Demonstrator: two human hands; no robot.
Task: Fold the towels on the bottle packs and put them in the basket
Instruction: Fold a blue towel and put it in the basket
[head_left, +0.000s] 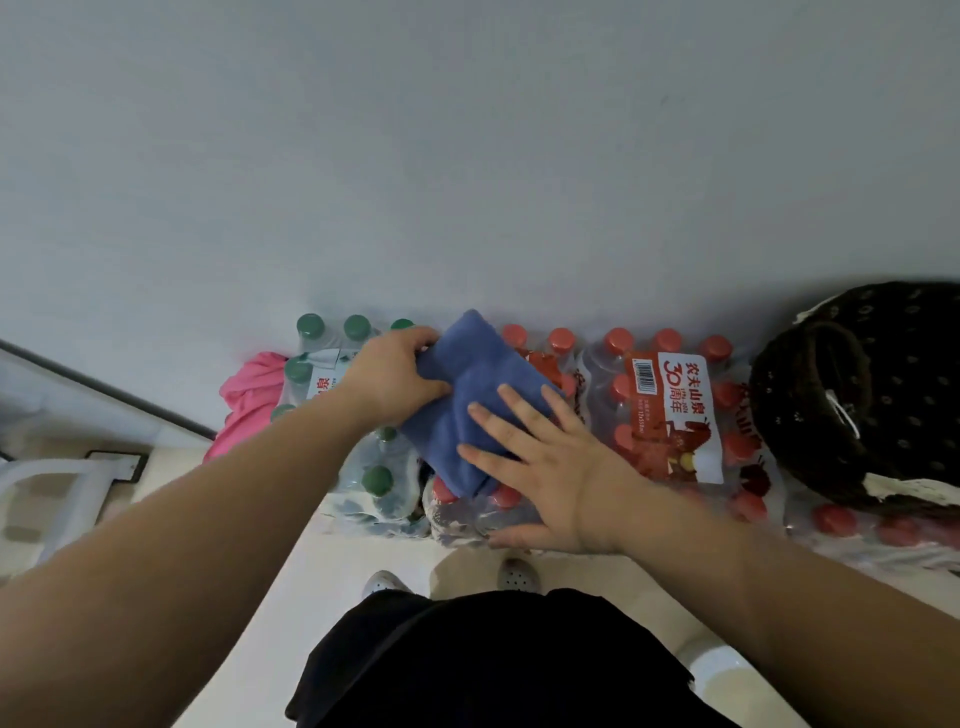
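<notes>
Head view (the only view).

Blue towel (475, 384) lies on top of the bottle packs, across the seam between the green-capped pack (376, 480) and the red-capped packs (675, 415). It looks part-folded: a thick, narrow oblong lying on a slant, far corner toward the wall.

Left hand (397, 379): fingers curled over the towel's left edge, thumb on top, gripping the cloth. Right hand (543, 467): flat, fingers spread wide, pressing down on the near right part of the towel; it holds nothing.

Pink towel (249, 400) sits bunched at the far left, against the green-capped pack, not folded. Basket (883, 364), dark and woven, stands at the far right on the red-capped packs, well apart from the blue towel.

Judged step: folding the blue towel.

Notes on doing it well:
- Use the flat right hand as the anchor, so the lower layers do not slide on the slick plastic wrap.
- Carry the gripped edge over with the left hand and land it square on the opposite edge (the caps make a bumpy surface, so line up by eye, not by feel).
- Smooth from crease outward before lifting.
- Lift the bundle with support underneath, or it may open on the way right to the basket.
</notes>
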